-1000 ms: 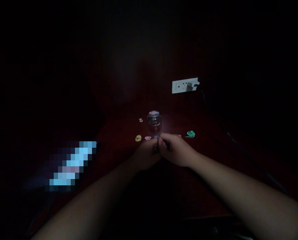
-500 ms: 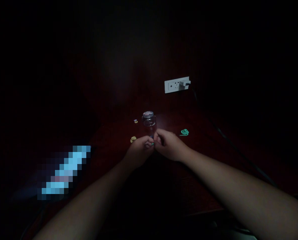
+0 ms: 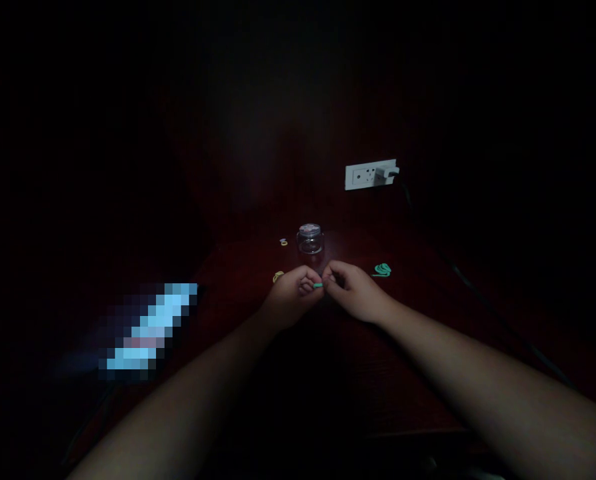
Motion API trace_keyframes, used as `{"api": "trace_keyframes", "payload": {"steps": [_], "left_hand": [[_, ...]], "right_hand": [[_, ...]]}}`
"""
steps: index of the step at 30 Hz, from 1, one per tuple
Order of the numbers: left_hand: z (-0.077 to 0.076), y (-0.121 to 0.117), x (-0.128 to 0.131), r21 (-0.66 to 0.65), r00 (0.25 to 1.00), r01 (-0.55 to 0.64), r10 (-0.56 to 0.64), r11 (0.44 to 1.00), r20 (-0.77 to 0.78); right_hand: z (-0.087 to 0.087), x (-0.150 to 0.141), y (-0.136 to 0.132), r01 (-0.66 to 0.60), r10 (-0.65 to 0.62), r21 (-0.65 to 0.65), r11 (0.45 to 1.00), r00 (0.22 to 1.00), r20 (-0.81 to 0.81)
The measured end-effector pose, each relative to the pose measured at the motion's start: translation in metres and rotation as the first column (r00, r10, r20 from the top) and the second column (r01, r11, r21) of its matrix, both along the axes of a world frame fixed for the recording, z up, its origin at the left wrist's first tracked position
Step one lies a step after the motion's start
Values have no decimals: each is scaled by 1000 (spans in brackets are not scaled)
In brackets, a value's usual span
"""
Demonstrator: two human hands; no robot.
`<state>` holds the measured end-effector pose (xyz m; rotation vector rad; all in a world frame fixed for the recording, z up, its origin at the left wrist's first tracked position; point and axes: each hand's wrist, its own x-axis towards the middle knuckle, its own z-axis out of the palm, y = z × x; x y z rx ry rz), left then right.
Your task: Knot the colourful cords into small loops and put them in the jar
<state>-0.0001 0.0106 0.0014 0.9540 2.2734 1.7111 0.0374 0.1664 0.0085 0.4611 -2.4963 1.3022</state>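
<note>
Fingers of the left hand (image 3: 294, 296) grip a green strip (image 3: 318, 285) over the bench (image 3: 388, 380); the right hand (image 3: 353, 291), grip closed, meets its end. A lidded jar (image 3: 310, 240) stands just beyond.

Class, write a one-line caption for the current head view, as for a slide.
Left hand and right hand meet at a green strip before a jar.

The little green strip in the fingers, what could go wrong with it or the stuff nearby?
The short, thin green strip could slip from the left hand and be hard to find, because it is so dark here. If the right hand pushes forward, it might bump the clear round jar with the patterned lid, which stands just beyond.
</note>
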Motion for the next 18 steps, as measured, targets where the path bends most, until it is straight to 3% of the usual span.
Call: {"api": "trace_keyframes", "payload": {"steps": [18], "left_hand": [[5, 1, 5, 41, 1000, -16, 16, 999, 0]], "right_hand": [[-1, -3, 3, 16, -17, -16, 1000, 1000, -7]]}}
